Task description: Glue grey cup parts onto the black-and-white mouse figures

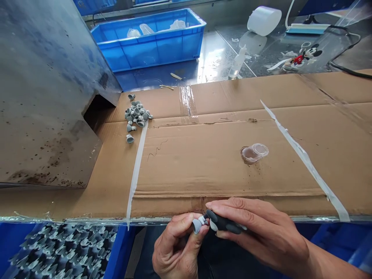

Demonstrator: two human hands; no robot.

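At the table's front edge, my left hand [178, 244] pinches a small grey cup-shaped piece [197, 226] with a white part on its end. My right hand [261, 228] is closed around a dark grey figure part [226, 223] with white patches, fingers on top and thumb below. The two parts meet between my hands; whether they are joined I cannot tell. A pile of similar small grey cup-shaped pieces [138, 112] lies at the left on the cardboard [203, 162].
A clear plastic cup [258, 151] stands right of centre. A metal housing [43, 97] blocks the left side. Behind are a blue crate [157, 50], a small bottle [237, 64] and a Mickey Mouse figure [305, 56]. A blue bin [116, 252] of grey parts sits below left.
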